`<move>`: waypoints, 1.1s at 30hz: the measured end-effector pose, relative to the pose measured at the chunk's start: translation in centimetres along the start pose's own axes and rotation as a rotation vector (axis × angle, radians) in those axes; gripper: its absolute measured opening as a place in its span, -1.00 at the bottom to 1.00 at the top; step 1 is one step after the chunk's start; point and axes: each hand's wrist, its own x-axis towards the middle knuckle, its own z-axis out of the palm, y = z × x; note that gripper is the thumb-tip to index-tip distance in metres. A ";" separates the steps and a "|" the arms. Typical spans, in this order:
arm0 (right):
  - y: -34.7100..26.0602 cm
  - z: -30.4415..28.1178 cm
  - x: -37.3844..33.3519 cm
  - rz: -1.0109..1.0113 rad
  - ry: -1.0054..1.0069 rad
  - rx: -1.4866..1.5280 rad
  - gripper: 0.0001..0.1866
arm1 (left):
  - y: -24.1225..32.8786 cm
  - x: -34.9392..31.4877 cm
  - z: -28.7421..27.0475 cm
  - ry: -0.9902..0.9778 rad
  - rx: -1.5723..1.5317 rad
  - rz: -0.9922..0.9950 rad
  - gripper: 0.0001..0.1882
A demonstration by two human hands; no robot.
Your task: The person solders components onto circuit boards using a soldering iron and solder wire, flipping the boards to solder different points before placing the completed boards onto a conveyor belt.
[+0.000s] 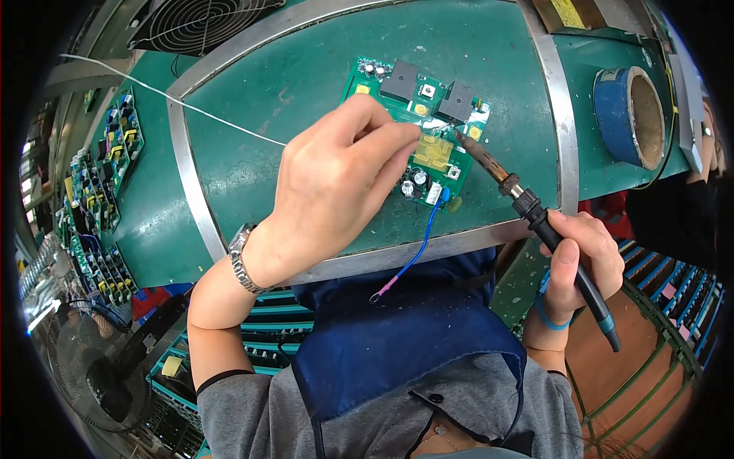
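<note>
A green circuit board (459, 172) lies on the green bench, carrying two black block-shaped relays, small round capacitors and yellow patches. My left hand (329, 172) is over the board's left part, thumb and fingertips pinched on a thin strand of solder wire (229, 123) that runs in from the upper left. In my right hand (585, 260) is a soldering iron (527, 200), gripped by its black handle. Its tip points at the board just below the right relay, close to my left fingertips. A blue lead (425, 243) with a ring terminal hangs from the board's near edge over the bench rim.
A large blue tape roll (631, 116) stands at the right. Several populated circuit boards (99, 199) are stacked at the left. A black fan grille (202, 23) sits at the far left, and another fan (95, 367) is at the lower left. Metal strips (564, 122) frame the work area.
</note>
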 end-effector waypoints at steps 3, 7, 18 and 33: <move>0.0 -0.3 0.8 -0.060 -0.064 -0.060 -0.80 | 0.0 0.2 0.2 -0.003 0.050 0.076 -0.78; 0.4 -0.6 1.8 -0.141 -0.165 -0.094 -0.78 | -0.4 0.1 0.9 0.004 0.081 0.104 -0.77; 0.3 -1.4 3.5 -0.269 -0.315 -0.162 -0.77 | 1.2 0.5 -0.5 -0.076 -0.024 -0.038 -0.78; 1.1 -2.8 1.5 0.018 -0.167 0.111 -0.81 | 3.6 -1.3 -2.1 -0.004 0.060 -0.181 -0.80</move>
